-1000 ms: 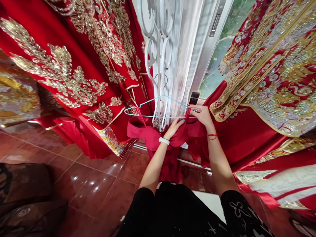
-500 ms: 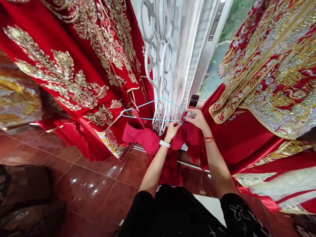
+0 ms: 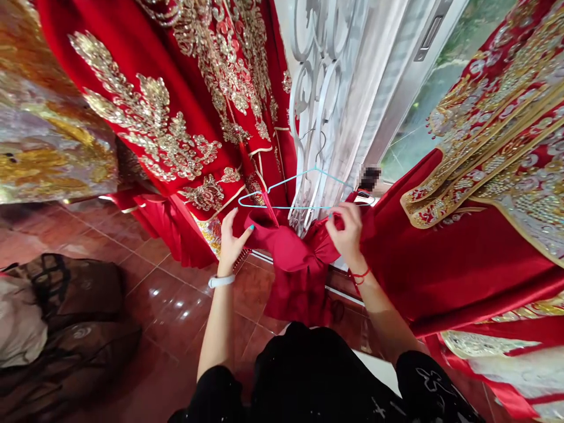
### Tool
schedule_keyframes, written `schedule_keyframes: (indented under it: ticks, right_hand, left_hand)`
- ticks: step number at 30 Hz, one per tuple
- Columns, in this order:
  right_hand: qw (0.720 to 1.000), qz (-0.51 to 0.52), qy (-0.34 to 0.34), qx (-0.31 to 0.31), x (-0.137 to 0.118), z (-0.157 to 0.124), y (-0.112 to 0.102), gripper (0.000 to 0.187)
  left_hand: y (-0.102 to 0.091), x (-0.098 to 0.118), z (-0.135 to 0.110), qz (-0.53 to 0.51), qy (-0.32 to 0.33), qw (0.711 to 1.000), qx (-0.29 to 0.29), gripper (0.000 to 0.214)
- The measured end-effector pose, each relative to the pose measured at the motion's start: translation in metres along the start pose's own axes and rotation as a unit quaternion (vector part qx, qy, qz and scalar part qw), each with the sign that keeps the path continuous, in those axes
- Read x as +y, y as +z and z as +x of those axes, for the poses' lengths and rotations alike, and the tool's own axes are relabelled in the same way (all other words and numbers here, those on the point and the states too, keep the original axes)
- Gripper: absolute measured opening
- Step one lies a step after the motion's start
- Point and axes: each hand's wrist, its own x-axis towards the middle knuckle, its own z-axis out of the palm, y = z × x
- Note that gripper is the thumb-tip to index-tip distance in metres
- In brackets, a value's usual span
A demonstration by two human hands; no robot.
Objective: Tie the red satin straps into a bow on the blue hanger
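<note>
A plain red dress (image 3: 293, 249) hangs from a thin light-blue hanger (image 3: 291, 207). The hanger's metal hook is up by the white ironwork. One narrow strap (image 3: 269, 207) runs over the hanger's left arm; the right shoulder is partly hidden behind my hand. My left hand (image 3: 231, 238) is beside the dress's left edge, thumb and fingers spread, with the thumb close to the fabric. At the right side of the dress, my right hand (image 3: 346, 229) has its fingers curled into a pinch at the upper edge, just below the hanger's lower bar.
Red garments with gold beadwork (image 3: 150, 129) hang on the left, and more beaded ones (image 3: 489, 141) on the right. White scrolled ironwork (image 3: 315, 111) stands behind the hanger, beside a window frame (image 3: 408, 70). Dark bags (image 3: 83, 299) lie on the red tiled floor (image 3: 176, 299).
My left hand has left the dress's right strap and moved to its left side, opening. My right hand has come slightly down from the hanger's right end. The view has shifted left.
</note>
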Motion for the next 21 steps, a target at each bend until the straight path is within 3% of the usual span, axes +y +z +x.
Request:
schedule_keyframes:
  ticks: [3,5,7,10,15,21]
  right_hand:
    - [0.994,0.047,-0.046,-0.092,-0.027,-0.003,0.038,0.031]
    - [0.990,0.042,-0.058,-0.124,-0.036,0.002,0.058,0.038]
    - [0.982,0.030,-0.070,-0.175,-0.039,0.006,0.073,0.045]
    - [0.968,-0.007,-0.075,-0.238,-0.037,0.006,0.084,0.041]
    - [0.969,-0.037,-0.052,-0.237,-0.032,-0.004,0.086,0.036]
    - [0.974,-0.016,0.036,-0.223,-0.046,0.005,0.088,0.028]
  left_hand:
    - [0.004,0.007,0.010,-0.010,-0.019,0.995,-0.093,0.068]
    - [0.013,0.017,0.010,-0.043,-0.032,0.992,-0.118,0.066]
    - [0.020,0.026,0.007,-0.068,-0.026,0.992,-0.106,0.059]
    - [0.023,0.026,0.003,-0.076,-0.024,0.995,-0.062,0.044]
    - [0.006,0.015,0.008,-0.049,-0.058,0.997,-0.024,0.039]
    - [-0.009,0.032,0.035,0.012,0.006,0.995,-0.094,0.041]
